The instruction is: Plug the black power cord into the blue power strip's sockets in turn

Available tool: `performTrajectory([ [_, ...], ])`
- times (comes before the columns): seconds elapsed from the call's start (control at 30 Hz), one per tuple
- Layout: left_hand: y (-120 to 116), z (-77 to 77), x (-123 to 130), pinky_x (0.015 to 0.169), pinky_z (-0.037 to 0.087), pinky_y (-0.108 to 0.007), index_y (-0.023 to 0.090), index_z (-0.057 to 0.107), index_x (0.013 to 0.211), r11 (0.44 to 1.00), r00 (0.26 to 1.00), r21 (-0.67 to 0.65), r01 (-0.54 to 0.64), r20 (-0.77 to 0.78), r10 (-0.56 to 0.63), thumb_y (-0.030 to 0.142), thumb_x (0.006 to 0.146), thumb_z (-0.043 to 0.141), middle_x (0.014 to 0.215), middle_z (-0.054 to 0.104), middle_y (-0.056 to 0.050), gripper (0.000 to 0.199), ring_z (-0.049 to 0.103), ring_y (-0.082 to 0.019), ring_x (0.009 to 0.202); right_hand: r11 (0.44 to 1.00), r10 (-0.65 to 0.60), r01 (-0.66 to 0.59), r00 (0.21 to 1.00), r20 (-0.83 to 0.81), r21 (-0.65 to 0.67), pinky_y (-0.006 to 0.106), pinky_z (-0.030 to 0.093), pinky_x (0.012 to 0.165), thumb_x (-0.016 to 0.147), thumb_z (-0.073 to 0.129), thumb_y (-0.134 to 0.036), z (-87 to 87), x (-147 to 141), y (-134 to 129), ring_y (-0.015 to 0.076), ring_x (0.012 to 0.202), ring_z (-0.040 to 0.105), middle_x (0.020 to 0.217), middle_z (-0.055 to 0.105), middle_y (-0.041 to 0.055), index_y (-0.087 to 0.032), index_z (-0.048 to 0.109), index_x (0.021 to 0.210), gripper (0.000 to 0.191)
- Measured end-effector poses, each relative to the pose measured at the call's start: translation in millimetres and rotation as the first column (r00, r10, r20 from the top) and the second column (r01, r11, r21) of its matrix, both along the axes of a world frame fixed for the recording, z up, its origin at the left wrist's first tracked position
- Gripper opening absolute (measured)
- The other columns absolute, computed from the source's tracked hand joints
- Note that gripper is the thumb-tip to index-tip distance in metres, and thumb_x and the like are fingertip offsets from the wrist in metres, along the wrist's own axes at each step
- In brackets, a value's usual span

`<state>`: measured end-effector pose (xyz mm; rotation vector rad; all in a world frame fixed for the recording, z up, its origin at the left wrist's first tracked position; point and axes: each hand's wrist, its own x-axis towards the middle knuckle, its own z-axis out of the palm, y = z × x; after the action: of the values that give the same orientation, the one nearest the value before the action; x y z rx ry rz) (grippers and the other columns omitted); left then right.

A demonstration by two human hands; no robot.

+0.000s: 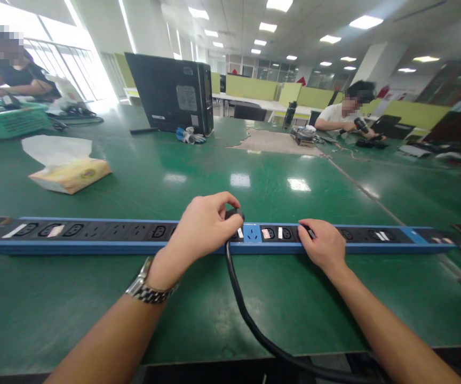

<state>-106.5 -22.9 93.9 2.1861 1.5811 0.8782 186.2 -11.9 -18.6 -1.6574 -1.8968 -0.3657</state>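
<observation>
A long blue-and-black power strip (253, 233) lies across the green table, its sockets facing up, some carrying small white stickers. My left hand (206, 221) is closed on a black plug (236, 213) over the strip's middle, just left of the blue socket. The plug's lower end is hidden, so I cannot tell how deep it sits. From it a thick black cable (240, 304) curves down past the table's front edge. Further right, my right hand (323, 242) grips the power strip, fingers curled over its top; part of the sockets there is covered.
A tissue pack (72, 173) lies at the left, near a green basket (12, 120). At the back stand a black computer case (174, 93) and crumpled gloves (190, 135). One person (22, 74) sits at far left; another person (344, 114) holds a dark tool at back right.
</observation>
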Motion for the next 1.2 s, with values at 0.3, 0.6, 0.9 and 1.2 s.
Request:
performTrajectory([
  [0.3, 6.5, -38.2, 41.9, 0.056, 0.041, -0.027, 0.02, 0.071, 0.09, 0.996, 0.993, -0.068, 0.055, -0.099, -0.062, 0.036, 0.077, 0.055, 0.071, 0.068, -0.003, 0.026, 0.06, -0.018, 0.064, 1.0, 0.002, -0.002, 1.0, 0.012, 0.013, 0.035, 0.048, 0.087, 0.089, 0.05, -0.034, -1.9, -0.3, 0.6, 0.0221, 0.093, 0.066, 0.097, 0.074, 0.005, -0.018, 0.073, 0.094, 0.029],
  [0.6, 5.3, -21.1, 57.2, 0.065, 0.05, -0.034, 0.021, 0.071, 0.081, 0.998, 0.944, -0.055, 0.043, -0.325, -0.058, 0.037, 0.075, 0.057, 0.076, 0.071, -0.01, 0.022, 0.067, -0.027, 0.074, 1.0, 0.019, -0.019, 1.0, 0.0, 0.013, 0.036, 0.048, 0.088, 0.089, 0.049, -0.034, -4.6, -0.3, 1.7, 0.0226, 0.094, 0.066, 0.098, 0.074, 0.0057, -0.018, 0.072, 0.095, 0.029],
  [0.9, 6.5, -27.4, 59.5, 0.068, 0.051, -0.033, 0.021, 0.073, 0.084, 0.997, 0.958, -0.071, 0.04, -0.28, -0.058, 0.036, 0.073, 0.059, 0.078, 0.072, -0.009, 0.023, 0.068, -0.026, 0.078, 0.999, 0.038, -0.038, 0.999, -0.014, 0.022, 0.037, 0.048, 0.089, 0.09, 0.047, -0.036, -5.1, -0.8, 1.2, 0.0231, 0.094, 0.066, 0.099, 0.074, 0.0066, -0.019, 0.072, 0.095, 0.031],
  [1.2, -12.6, -40.7, 52.1, 0.062, 0.043, -0.027, 0.023, 0.069, 0.092, 0.994, 0.984, 0.021, 0.104, -0.148, -0.1, 0.032, 0.08, 0.055, 0.079, 0.071, -0.004, 0.021, 0.065, -0.019, 0.071, 1.0, 0.024, -0.024, 0.999, -0.021, 0.007, 0.038, 0.048, 0.089, 0.09, 0.048, -0.035, -5.8, -0.1, 2.1, 0.0231, 0.094, 0.066, 0.099, 0.074, 0.0064, -0.019, 0.072, 0.095, 0.03],
])
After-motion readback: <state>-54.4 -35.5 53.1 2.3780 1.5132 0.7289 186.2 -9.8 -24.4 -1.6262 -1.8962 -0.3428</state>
